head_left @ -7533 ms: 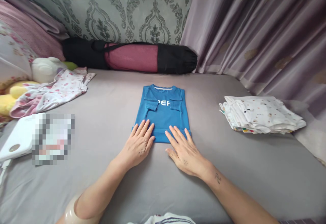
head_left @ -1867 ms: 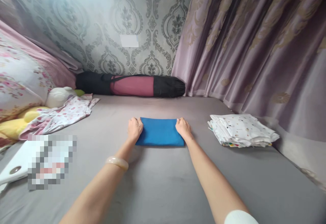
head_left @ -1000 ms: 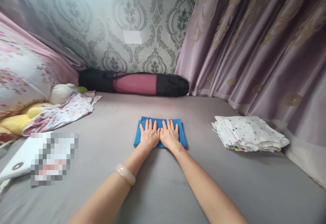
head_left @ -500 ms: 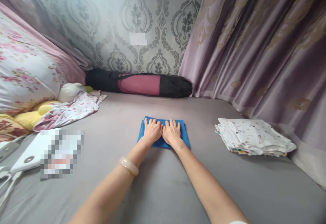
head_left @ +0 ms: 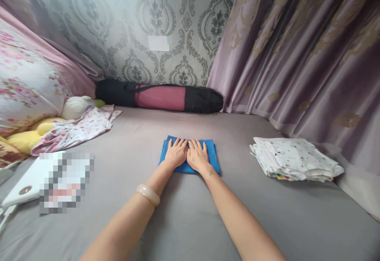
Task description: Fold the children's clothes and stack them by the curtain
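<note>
A folded blue cloth lies flat on the grey bed sheet in front of me. Both hands rest on it with palms down, side by side and touching near the thumbs. My left hand is open, its fingers stretched toward the cloth's far edge. On that wrist sits a pale bangle. My right hand is also open and flat, fingers pointing away from me. Parts of the cloth are hidden under the hands.
On the right is a stack of folded white printed cloths. A black and pink rolled bag lies along the wall. At left are a white device with a cable, a blurred packet, a floral cloth and plush toys.
My hands stay on the blue cloth; the right one has shifted slightly left, its fingers lying flatter. The view has turned slightly.
</note>
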Available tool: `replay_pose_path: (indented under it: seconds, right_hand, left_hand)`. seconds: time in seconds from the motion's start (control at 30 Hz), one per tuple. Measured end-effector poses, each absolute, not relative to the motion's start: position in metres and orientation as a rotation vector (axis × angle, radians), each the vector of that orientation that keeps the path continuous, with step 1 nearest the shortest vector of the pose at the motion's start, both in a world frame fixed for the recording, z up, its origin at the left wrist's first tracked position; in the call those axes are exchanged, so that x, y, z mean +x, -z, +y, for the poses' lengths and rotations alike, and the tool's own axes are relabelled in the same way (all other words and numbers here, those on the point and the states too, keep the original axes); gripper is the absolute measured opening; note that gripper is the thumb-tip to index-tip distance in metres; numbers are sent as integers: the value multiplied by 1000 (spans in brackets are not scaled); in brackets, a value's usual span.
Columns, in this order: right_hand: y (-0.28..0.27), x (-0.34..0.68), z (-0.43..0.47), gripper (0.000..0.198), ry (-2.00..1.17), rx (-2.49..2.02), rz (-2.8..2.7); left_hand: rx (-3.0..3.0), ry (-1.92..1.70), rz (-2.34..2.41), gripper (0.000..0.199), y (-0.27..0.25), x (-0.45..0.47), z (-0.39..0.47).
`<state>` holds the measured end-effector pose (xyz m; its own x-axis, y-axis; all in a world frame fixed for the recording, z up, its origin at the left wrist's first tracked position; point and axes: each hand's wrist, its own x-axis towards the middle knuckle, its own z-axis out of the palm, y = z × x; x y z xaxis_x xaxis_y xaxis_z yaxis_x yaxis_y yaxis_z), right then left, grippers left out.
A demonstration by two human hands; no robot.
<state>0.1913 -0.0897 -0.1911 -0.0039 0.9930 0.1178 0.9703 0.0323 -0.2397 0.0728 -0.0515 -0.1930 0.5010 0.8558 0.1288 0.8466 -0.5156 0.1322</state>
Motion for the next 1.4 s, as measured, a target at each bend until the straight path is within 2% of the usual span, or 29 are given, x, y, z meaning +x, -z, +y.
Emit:
replay_pose_path:
  seconds: [0.27, 0.57, 0.8, 1.4]
  right_hand:
    - [190, 189, -94, 54, -44, -2087, -1905]
    - [192, 189, -92, 54, -87, -2121, -1911]
    - [195, 187, -92, 67, 15, -2303, -1678]
    - [194, 202, -91, 67, -42, -2369, -1581]
  left_hand:
    - [2620, -357, 1766, 56, 201, 74, -54]
    - [2595, -333, 1757, 56, 201, 74, -54]
    - [2462, -405, 2010, 69, 200, 76, -58]
    - [2524, -299, 1765, 65, 199, 43, -42]
